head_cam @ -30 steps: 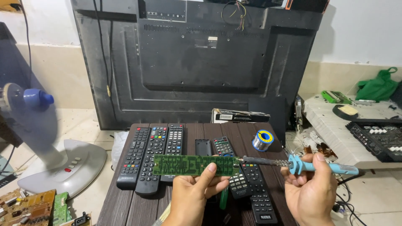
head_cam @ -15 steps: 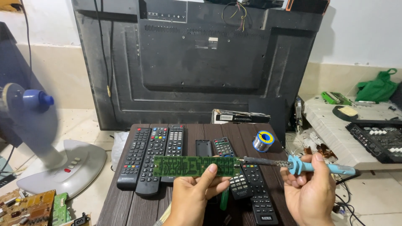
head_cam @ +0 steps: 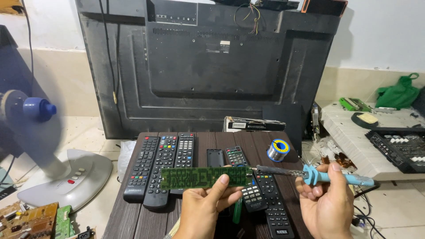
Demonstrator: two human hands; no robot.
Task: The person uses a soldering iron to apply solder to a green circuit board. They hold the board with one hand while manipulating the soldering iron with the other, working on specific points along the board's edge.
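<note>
While a white plastic fan (head_cam: 53, 172) blurs at far left, the left hand (head_cam: 206, 212) pinches a long, flat green circuit board (head_cam: 204, 176) above the dark slatted wooden table (head_cam: 133, 217). Right, the right hand (head_cam: 325, 203) grips a blue-handled soldering iron (head_cam: 318, 175), its metal tip at the board's right end.

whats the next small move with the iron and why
Probably touch the soldering iron tip down onto the green circuit board: the right hand has the tip right at the board's right end, and the left hand holds the board level above the remotes.
</note>
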